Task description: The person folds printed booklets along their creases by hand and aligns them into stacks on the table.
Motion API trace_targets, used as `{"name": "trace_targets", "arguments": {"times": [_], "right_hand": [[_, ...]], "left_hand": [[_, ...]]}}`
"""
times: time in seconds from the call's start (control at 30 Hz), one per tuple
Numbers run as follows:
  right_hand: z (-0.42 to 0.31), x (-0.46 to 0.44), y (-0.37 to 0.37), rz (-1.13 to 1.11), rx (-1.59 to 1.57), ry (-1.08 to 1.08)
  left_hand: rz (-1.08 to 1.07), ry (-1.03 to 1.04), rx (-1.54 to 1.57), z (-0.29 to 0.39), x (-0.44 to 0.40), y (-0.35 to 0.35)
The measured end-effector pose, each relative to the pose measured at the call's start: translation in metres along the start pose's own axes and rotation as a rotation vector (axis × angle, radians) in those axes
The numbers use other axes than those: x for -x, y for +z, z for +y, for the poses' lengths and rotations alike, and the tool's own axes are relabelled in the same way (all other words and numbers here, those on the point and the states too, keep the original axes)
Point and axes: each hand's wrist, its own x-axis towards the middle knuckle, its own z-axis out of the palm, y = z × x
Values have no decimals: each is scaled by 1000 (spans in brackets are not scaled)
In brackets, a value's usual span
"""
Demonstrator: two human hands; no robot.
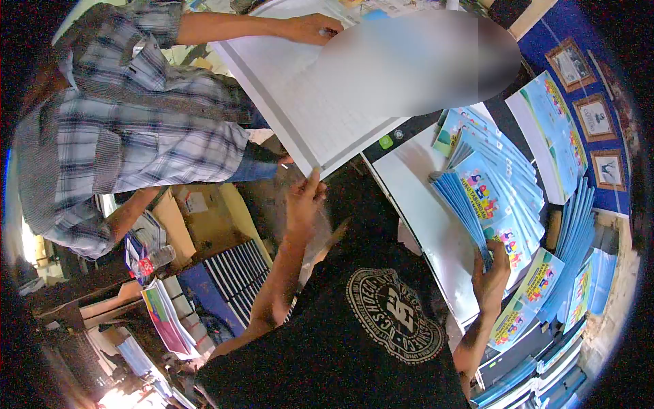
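Booklets (475, 191) in right hand (493, 271) — bottle (161, 257), framed pictures (593, 117)

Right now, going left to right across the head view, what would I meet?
Red-labelled plastic bottle → left hand → round printed emblem on the black shirt → right hand → framed pictures. Left out: large white sheet and fanned "Tabungan" booklets, which overlap the hands.

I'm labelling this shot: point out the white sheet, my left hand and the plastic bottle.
White sheet (300, 92), head view: its flat face.
Left hand (306, 198), head view: its middle.
Plastic bottle (162, 256), head view: its clear body.
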Motion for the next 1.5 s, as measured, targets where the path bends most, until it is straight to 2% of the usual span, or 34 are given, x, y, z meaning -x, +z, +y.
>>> {"name": "trace_targets", "arguments": {"times": [0.13, 0.33, 0.63, 0.83, 1.13, 1.33, 1.5], "right_hand": [[1, 0, 1, 0, -17, 6], [-3, -3, -2, -16, -38, 6], [-1, -3, -2, -36, -35, -6], [-2, -3, -3, -37, -31, 2], [-2, -3, -4, -29, -41, 7], [-1, -4, -4, -47, -49, 32], [-2, -2, -4, -19, -52, 7]], "left_hand": [[-38, 18, 130, -12, -5, -5], [-84, -63, 232, -8, -3, -8], [-160, -25, 371, -13, -6, -18], [-241, -6, 352, -20, -11, -25], [-175, -53, 351, -16, -11, -22], [-180, 25, 292, -11, -8, -18], [-187, -13, 348, -11, -6, -15]]}}
